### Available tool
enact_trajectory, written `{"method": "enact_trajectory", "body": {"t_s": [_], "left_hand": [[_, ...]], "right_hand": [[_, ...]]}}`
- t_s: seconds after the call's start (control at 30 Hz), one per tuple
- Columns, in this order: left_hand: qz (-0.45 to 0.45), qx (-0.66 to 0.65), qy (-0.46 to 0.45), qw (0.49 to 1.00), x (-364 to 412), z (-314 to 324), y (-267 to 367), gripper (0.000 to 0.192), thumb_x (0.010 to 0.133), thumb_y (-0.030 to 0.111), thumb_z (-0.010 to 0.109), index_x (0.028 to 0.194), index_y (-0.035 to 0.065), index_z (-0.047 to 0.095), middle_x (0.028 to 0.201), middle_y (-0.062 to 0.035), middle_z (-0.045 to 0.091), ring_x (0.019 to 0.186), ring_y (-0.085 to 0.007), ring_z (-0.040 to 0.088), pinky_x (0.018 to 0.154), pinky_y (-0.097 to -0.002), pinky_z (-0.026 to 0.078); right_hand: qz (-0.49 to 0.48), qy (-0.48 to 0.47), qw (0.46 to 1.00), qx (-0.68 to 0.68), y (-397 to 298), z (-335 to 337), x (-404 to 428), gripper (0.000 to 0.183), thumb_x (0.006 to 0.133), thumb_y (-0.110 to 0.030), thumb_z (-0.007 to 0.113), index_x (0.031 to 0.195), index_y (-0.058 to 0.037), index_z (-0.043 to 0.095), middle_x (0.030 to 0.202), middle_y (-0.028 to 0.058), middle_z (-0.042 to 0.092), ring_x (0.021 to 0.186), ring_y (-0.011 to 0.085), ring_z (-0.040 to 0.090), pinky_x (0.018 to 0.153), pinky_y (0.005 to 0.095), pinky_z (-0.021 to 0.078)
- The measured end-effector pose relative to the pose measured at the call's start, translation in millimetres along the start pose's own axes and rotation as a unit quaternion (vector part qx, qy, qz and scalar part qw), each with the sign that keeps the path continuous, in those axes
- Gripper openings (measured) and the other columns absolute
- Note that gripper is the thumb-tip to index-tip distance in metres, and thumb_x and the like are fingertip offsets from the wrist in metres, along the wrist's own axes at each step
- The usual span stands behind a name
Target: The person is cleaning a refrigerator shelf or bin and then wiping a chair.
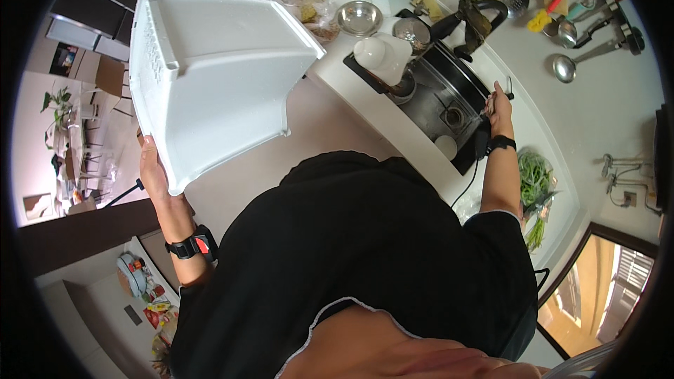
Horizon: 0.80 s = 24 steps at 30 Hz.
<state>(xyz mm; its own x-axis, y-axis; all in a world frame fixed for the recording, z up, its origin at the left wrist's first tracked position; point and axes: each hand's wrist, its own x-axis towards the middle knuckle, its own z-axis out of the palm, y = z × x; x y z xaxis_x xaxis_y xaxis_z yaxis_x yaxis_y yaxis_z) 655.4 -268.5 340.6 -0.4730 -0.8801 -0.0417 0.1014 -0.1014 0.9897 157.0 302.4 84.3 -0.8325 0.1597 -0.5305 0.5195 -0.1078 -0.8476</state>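
My left hand (154, 168) grips the rim of a large white plastic bin (231, 89), which looks like a refrigerator drawer. The bin is held up, tilted, to the left of the counter. My right hand (500, 110) is over the right edge of the stainless steel sink (437, 100). Something small and crumpled shows at its fingers, mostly hidden, and I cannot tell whether it is held. Below that wrist a black cable runs over the counter edge. A white dish (446, 147) sits at the sink's near end.
White containers (382, 55) stand at the sink's left end, near a steel bowl (360, 17). A dark cloth (473, 23) drapes over the black faucet (495, 6). Bagged greens (534, 173) lie right of my arm. Ladles (565, 67) hang on the wall.
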Motion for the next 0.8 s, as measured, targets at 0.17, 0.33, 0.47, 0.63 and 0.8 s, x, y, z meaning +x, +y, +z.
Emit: {"method": "enact_trajectory", "body": {"t_s": [0.17, 0.33, 0.47, 0.63, 0.8], "left_hand": [[0.007, 0.055, 0.048, 0.997, -9, -17, 8, 0.04, 0.104, 0.025, 0.049, 0.127, -0.0081, 0.052, 0.111, -0.0136, 0.064, 0.092, -0.0173, 0.064, 0.081, -0.0282, 0.05], [0.046, 0.144, 0.064, 0.986, -5, -46, 8, 0.038, 0.105, 0.023, 0.048, 0.12, -0.0105, 0.056, 0.107, -0.0098, 0.065, 0.094, -0.0134, 0.059, 0.086, -0.0256, 0.045], [0.07, 0.185, 0.083, 0.977, -9, -65, 0, 0.036, 0.106, 0.021, 0.046, 0.117, -0.0111, 0.058, 0.104, -0.0077, 0.065, 0.092, -0.0114, 0.057, 0.085, -0.0247, 0.043], [0.065, 0.251, 0.116, 0.959, -16, -85, 0, 0.036, 0.106, 0.02, 0.046, 0.116, -0.0112, 0.058, 0.102, -0.0063, 0.065, 0.091, -0.0109, 0.056, 0.085, -0.0245, 0.042], [0.065, 0.15, 0.129, 0.978, -29, -97, 0, 0.035, 0.106, 0.02, 0.046, 0.117, -0.0109, 0.059, 0.104, -0.0071, 0.065, 0.092, -0.0114, 0.056, 0.085, -0.0247, 0.042]], "right_hand": [[-0.049, -0.188, 0.979, 0.068, 22, -23, 18, 0.005, 0.094, -0.008, 0.058, 0.089, -0.0069, 0.059, 0.081, 0.0053, 0.063, 0.072, 0.0185, 0.063, 0.053, 0.0272, 0.047], [-0.007, -0.139, 0.989, 0.055, 15, -27, -1, 0.013, 0.092, -0.022, 0.07, 0.101, -0.0137, 0.065, 0.089, -0.0023, 0.065, 0.076, 0.011, 0.062, 0.056, 0.0238, 0.0463], [0.019, -0.132, 0.982, 0.135, 0, -22, -30, 0.015, 0.092, -0.024, 0.07, 0.097, -0.0149, 0.06, 0.077, -0.003, 0.054, 0.067, 0.0122, 0.055, 0.058, 0.0247, 0.0469], [0.029, -0.056, 0.975, 0.212, -18, 1, -63, 0.019, 0.096, -0.013, 0.063, 0.112, -0.0088, 0.054, 0.093, 0.0083, 0.06, 0.069, 0.0136, 0.057, 0.056, 0.0262, 0.0489], [-0.036, -0.153, 0.977, 0.147, -39, 6, -65, 0.032, 0.095, -0.026, 0.066, 0.117, -0.0057, 0.054, 0.077, 0.0009, 0.054, 0.055, 0.0065, 0.043, 0.043, 0.0174, 0.0299]]}}
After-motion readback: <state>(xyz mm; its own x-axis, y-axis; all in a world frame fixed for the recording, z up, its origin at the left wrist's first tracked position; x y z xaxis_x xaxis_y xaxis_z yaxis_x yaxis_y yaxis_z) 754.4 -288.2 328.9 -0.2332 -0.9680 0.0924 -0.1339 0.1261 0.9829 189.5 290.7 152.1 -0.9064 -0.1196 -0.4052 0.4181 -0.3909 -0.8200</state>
